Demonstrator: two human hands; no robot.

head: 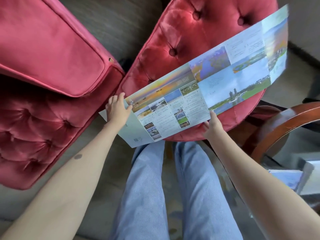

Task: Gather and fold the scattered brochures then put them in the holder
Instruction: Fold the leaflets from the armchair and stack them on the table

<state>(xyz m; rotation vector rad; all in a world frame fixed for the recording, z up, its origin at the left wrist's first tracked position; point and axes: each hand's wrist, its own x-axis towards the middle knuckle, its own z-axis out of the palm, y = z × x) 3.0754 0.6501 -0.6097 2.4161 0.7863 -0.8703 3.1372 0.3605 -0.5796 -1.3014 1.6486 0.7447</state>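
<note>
Glossy paper brochure, long and unfolded, lies across a red tufted velvet chair seat. Left hand pinches its near end panel; right hand grips the lower edge.

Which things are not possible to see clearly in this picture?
Head view only:
- Brochure text: too small and blurred.
- Right hand fingertips: hidden under the brochure's near edge.
- Brochure's far end: motion-blurred.
- Holder: cannot be identified; clear object at right is cut by the edge.
</note>
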